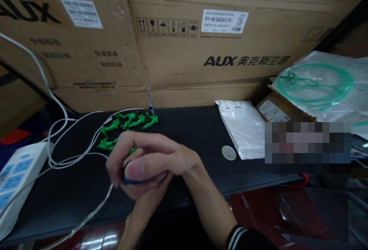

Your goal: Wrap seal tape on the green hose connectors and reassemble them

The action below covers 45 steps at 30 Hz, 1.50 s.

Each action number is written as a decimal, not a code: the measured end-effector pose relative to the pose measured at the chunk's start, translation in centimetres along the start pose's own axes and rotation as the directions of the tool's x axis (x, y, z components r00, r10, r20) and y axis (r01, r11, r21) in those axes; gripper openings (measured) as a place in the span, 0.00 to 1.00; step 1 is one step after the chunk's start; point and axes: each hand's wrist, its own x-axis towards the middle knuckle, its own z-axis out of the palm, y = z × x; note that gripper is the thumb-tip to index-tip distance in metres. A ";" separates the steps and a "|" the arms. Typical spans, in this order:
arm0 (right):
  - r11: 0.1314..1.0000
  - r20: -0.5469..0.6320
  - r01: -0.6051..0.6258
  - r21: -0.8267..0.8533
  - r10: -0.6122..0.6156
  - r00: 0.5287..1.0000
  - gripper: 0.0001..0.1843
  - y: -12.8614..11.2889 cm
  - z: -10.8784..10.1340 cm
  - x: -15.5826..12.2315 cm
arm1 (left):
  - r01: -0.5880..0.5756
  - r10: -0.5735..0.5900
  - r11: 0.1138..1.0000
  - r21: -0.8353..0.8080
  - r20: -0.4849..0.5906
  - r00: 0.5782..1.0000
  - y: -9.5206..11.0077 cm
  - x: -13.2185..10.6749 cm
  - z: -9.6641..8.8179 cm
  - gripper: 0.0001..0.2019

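Observation:
My right hand point(152, 160) is closed, its fingers curled and its thumb pressed on a small dark blue thing point(130, 180) that I cannot make out. Below and behind it is my left hand point(159, 190), mostly covered by the right one, so its fingers and anything in them stay hidden. Just past my hands, on the black tabletop point(189, 127), lies a group of green and black plastic pieces point(129, 121). A thin blue rod point(150, 100) leans there near the cardboard.
Large AUX cardboard boxes point(178, 62) stand along the back. At left are a white power strip point(23, 181) and looping white cables point(61, 160). To the right lie a round disc point(229, 152), a white plastic package point(241, 127) and a bagged green tube coil point(316, 83).

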 end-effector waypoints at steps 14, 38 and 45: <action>0.953 -0.166 0.165 0.254 -0.125 0.978 0.09 0.5 1.9 -1.5 | -0.047 0.050 0.998 0.032 -0.114 0.992 -0.8 0.1 0.0 0.09; 0.820 0.704 -0.316 0.478 -0.143 0.696 0.19 -0.5 -2.1 1.4 | 0.084 -0.085 0.996 -0.017 -0.054 0.995 1.6 -0.2 0.2 0.09; 0.979 -0.368 0.114 0.172 -0.044 0.929 0.10 -1.5 1.2 -1.5 | 0.076 -0.077 0.997 -0.011 -0.054 0.996 1.9 -0.2 0.0 0.08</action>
